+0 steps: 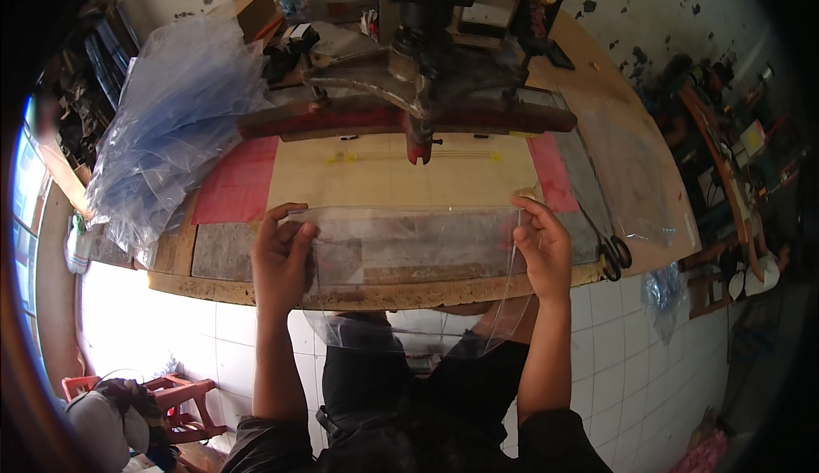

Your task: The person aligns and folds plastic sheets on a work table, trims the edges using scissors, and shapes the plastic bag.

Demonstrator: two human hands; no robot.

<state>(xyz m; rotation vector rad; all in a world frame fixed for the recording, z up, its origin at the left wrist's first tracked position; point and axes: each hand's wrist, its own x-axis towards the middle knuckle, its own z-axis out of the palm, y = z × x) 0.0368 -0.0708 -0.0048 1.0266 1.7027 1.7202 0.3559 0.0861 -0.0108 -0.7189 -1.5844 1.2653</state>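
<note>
Hands pinch clear thin plastic bag (409,247) at frame centre: left hand (281,260) grips left edge, right hand (542,247) right edge. Bag spans worn wooden workbench (213,255) edge. Risk: slick film slips, sags off edge, creases.

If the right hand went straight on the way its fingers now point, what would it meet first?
Probably the pink sheet strip on the wooden workbench, just beyond the right hand gripping the clear plastic sheet; depth is uncertain.

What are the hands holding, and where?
A clear plastic bag: the left hand pinches its left edge, the right hand its right edge.
</note>
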